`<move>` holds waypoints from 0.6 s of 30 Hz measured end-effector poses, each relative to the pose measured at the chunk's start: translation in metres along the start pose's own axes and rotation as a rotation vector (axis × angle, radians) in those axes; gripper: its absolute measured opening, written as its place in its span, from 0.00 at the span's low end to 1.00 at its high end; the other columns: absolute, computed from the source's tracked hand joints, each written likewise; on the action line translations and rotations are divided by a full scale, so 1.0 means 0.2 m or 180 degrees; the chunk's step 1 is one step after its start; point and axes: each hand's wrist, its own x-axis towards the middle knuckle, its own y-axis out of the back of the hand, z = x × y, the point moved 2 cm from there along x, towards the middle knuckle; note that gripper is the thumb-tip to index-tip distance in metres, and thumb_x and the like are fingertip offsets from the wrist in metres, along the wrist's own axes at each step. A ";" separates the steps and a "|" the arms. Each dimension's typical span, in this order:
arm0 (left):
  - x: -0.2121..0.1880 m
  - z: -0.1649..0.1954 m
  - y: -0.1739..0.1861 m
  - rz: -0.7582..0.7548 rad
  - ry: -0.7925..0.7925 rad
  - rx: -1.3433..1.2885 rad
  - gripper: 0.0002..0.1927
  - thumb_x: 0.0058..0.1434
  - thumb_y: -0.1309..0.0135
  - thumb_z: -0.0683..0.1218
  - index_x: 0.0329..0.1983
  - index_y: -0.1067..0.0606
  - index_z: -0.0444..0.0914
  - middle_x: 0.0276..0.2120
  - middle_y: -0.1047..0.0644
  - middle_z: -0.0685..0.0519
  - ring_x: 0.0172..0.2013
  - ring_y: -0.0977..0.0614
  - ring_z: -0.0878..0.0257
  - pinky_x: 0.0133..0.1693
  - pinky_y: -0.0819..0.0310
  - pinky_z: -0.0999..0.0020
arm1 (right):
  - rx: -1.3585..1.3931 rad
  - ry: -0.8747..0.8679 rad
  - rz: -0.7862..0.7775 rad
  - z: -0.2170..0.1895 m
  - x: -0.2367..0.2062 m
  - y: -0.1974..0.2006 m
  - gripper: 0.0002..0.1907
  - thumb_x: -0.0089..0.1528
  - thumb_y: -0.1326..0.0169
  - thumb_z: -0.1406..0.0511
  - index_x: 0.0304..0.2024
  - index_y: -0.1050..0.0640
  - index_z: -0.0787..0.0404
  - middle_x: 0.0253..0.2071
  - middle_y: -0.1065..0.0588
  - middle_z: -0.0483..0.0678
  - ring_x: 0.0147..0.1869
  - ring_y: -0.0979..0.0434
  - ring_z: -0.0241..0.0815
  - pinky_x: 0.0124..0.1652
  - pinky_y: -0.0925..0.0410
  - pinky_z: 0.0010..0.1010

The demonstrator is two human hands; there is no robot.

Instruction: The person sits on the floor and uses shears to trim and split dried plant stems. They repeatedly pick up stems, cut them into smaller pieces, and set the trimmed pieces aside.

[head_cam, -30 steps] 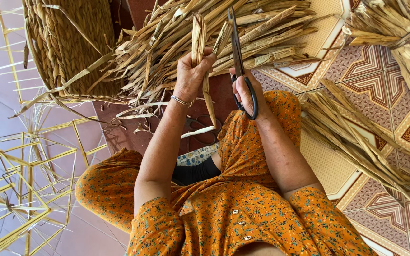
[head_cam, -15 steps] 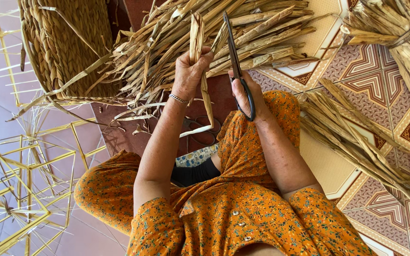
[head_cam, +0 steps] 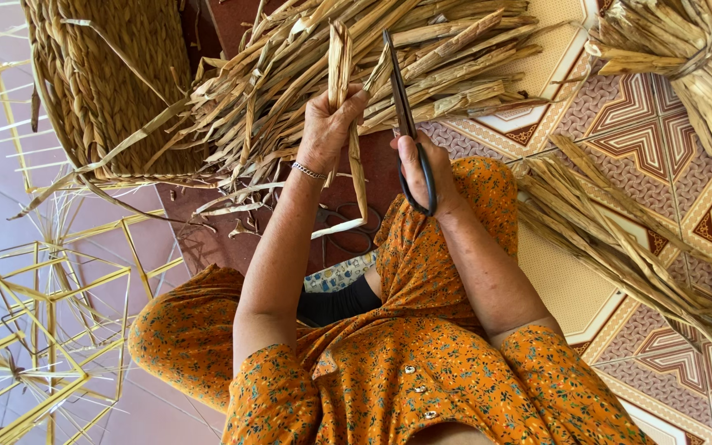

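My left hand (head_cam: 329, 126) grips a folded strip of dried straw (head_cam: 340, 62), holding it upright over a pile of the same dried stalks (head_cam: 389, 58); the strip's loose end hangs down past my wrist. My right hand (head_cam: 422, 169) holds black scissors (head_cam: 405, 115) by the handle loops, blades pointing up and away, just right of the strip. The blades look nearly together. A silver bracelet is on my left wrist. My knees in orange flowered cloth lie below both hands.
A woven straw basket (head_cam: 105, 91) stands at upper left. Yellow wire frames (head_cam: 35, 330) lie on the floor at left. More straw bundles (head_cam: 611, 231) lie on the patterned tiles at right, and a tied bundle (head_cam: 694, 58) at upper right. Another pair of scissors (head_cam: 348, 235) rests near my lap.
The hands have stayed almost in place. The scissors have tilted slightly and edged nearer the held strip; the view has shifted a little.
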 end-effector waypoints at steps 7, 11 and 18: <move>0.00 0.04 -0.04 -0.0092 -0.0269 0.0053 0.08 0.66 0.37 0.46 0.44 0.18 0.37 0.25 0.24 0.60 0.25 0.28 0.74 0.26 0.36 0.77 | 0.0522 0.0205 -0.0161 -0.04 0.02 0.00 0.36 0.71 0.63 0.39 0.57 0.28 0.63 0.23 0.36 0.35 0.23 0.37 0.26 0.22 0.39 0.22; -0.02 0.04 -0.01 -0.0094 -0.0221 0.0138 0.08 0.65 0.37 0.44 0.44 0.17 0.36 0.24 0.24 0.61 0.25 0.28 0.74 0.26 0.36 0.77 | 0.0736 -0.0149 -0.0280 -0.07 0.00 0.02 0.37 0.70 0.65 0.39 0.62 0.29 0.61 0.27 0.35 0.34 0.26 0.38 0.23 0.23 0.40 0.18; -0.02 0.01 0.02 -0.0151 -0.0189 -0.0021 0.08 0.65 0.38 0.44 0.43 0.18 0.35 0.25 0.25 0.60 0.25 0.29 0.74 0.28 0.36 0.77 | 0.0631 -0.0129 -0.0226 -0.06 -0.03 0.00 0.33 0.72 0.63 0.41 0.54 0.27 0.63 0.21 0.40 0.35 0.22 0.43 0.25 0.22 0.46 0.22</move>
